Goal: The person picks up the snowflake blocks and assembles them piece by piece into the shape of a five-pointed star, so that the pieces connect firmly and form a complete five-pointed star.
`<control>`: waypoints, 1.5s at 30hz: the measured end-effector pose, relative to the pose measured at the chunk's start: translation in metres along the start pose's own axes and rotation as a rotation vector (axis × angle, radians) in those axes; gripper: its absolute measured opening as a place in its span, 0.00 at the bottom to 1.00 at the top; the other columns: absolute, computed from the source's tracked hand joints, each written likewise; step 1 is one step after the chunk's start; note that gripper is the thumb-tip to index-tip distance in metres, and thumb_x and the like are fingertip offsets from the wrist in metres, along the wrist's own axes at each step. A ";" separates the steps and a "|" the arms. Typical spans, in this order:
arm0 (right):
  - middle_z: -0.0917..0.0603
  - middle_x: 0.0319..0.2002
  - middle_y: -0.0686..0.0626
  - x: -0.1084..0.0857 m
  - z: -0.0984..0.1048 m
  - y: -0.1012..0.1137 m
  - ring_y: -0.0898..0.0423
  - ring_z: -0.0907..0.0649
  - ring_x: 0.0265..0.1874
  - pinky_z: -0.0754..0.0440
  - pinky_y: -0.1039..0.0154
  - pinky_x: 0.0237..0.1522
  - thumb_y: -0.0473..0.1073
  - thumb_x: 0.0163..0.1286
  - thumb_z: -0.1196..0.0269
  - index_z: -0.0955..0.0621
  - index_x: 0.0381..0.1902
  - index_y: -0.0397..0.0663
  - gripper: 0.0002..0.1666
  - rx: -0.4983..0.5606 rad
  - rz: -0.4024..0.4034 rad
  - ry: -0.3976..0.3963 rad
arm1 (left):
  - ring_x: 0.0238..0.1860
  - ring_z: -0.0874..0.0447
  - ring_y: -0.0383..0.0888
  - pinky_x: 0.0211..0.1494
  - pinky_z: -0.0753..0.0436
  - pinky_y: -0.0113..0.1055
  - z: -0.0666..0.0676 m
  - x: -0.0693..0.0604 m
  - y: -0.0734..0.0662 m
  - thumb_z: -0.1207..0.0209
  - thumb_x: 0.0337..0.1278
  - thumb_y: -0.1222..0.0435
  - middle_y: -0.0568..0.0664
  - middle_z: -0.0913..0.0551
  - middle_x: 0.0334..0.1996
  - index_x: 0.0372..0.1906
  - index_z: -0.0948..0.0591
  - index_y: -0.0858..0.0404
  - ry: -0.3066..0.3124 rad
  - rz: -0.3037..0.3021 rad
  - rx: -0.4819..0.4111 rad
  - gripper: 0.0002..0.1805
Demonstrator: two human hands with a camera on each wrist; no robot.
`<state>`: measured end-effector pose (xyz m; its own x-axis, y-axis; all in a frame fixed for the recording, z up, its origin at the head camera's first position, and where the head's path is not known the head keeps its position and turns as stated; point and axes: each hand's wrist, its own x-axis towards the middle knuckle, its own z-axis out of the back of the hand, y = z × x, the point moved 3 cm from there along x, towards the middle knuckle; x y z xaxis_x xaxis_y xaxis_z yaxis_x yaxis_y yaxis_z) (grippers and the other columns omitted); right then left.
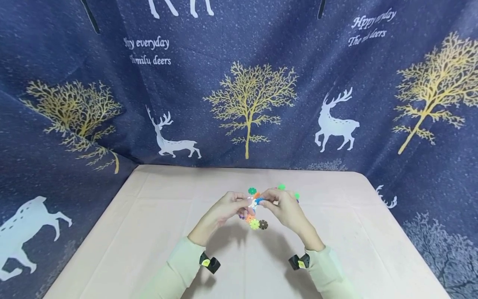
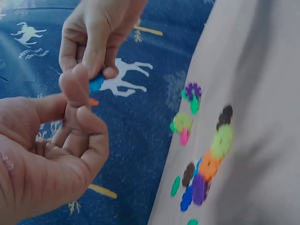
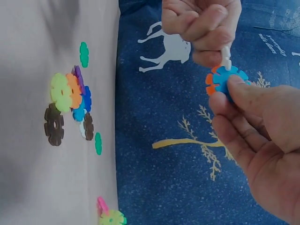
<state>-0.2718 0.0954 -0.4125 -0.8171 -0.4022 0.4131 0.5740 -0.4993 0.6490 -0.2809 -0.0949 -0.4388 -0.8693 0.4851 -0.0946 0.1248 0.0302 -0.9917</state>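
Above the table my two hands meet around small notched plastic snowflake discs. My left hand (image 1: 228, 207) pinches a white snowflake disc (image 3: 226, 58), seen edge-on in the right wrist view. Between the thumb and fingers of my right hand (image 1: 285, 207) is a blue snowflake disc (image 3: 230, 77), its rim touching the white one. An orange snowflake disc (image 3: 210, 83) shows behind the blue one; whether it is joined to it I cannot tell. My left fingers mostly cover the white disc in the left wrist view.
Several loose snowflake discs lie below the hands, among them a yellow-green disc (image 3: 61, 92), a dark brown disc (image 3: 54, 124) and a purple disc (image 2: 200, 190). A green disc (image 1: 281, 187) lies farther back on the pale table (image 1: 157, 249). Behind hangs a blue patterned cloth (image 1: 231, 41).
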 end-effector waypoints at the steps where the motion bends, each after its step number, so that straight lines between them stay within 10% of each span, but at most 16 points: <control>1: 0.11 0.34 0.56 0.000 0.000 0.000 0.61 0.14 0.33 0.15 0.65 0.38 0.37 0.66 0.31 0.13 0.37 0.50 0.03 0.005 0.008 -0.014 | 0.22 0.22 0.35 0.31 0.21 0.25 0.000 0.000 0.000 0.47 0.73 0.69 0.49 0.15 0.24 0.49 0.22 0.77 -0.004 -0.007 -0.016 0.12; 24: 0.11 0.38 0.46 0.002 -0.001 -0.008 0.54 0.12 0.34 0.13 0.64 0.38 0.32 0.62 0.30 0.13 0.39 0.43 0.07 -0.013 0.171 -0.086 | 0.22 0.19 0.34 0.32 0.18 0.25 -0.007 0.009 0.000 0.47 0.73 0.71 0.47 0.16 0.21 0.55 0.26 0.82 -0.049 0.039 -0.028 0.17; 45: 0.15 0.35 0.59 0.002 -0.003 -0.028 0.61 0.22 0.33 0.19 0.55 0.35 0.44 0.65 0.29 0.14 0.35 0.53 0.03 -0.083 0.023 -0.020 | 0.24 0.20 0.38 0.30 0.21 0.27 0.003 0.018 0.010 0.44 0.71 0.66 0.50 0.13 0.26 0.51 0.21 0.76 -0.038 0.028 0.125 0.15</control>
<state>-0.2897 0.1061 -0.4323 -0.8041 -0.3995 0.4402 0.5944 -0.5526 0.5842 -0.2964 -0.0882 -0.4502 -0.8840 0.4511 -0.1229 0.0906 -0.0926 -0.9916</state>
